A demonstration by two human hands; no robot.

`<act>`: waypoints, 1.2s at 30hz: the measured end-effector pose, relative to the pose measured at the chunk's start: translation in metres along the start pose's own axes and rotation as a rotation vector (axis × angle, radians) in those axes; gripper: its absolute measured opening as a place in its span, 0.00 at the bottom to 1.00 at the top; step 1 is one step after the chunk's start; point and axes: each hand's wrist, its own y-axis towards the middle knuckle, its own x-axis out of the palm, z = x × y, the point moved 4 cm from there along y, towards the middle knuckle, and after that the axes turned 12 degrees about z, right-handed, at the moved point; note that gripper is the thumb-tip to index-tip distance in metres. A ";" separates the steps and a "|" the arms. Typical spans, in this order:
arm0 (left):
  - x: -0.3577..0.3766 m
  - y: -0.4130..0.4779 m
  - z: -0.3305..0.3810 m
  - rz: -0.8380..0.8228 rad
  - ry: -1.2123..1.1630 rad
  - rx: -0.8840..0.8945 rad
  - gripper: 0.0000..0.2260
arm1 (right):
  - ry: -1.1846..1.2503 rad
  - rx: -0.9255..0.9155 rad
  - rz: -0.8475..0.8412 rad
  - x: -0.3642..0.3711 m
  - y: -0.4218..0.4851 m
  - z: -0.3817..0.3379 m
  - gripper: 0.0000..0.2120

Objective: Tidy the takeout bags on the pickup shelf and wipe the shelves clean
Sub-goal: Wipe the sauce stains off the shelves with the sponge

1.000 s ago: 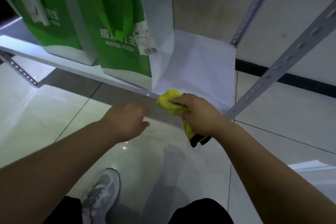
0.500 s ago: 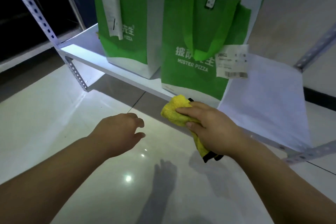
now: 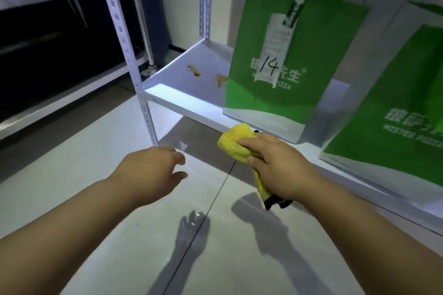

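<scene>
1. two green-and-white takeout bags stand upright on the white shelf (image 3: 182,100), the left bag (image 3: 282,93) near its front edge and the right bag (image 3: 395,141) just beside it, cut off by the frame.
2. two small orange scraps (image 3: 193,70) (image 3: 221,80) lie on the board between the perforated corner post (image 3: 134,74) and the left bag.
3. a long receipt (image 3: 275,50) on the left bag bears a handwritten "14"; the right bag reads "mister pizza" under chinese characters too blurred to read.
4. one yellow cloth (image 3: 233,142) is bunched in the right hand (image 3: 278,165), fingers (image 3: 249,143) curled round it, at the shelf's front edge just below the left bag; whether it touches the edge cannot be told.
5. the left hand (image 3: 151,172) hangs over the pale floor (image 3: 96,163) holding nothing, fingers loosely bent and slightly apart, near the foot of the post.
</scene>
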 end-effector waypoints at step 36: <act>-0.041 0.191 -0.191 0.628 -0.232 -0.234 0.44 | -0.396 0.746 0.099 0.103 0.234 -0.057 0.19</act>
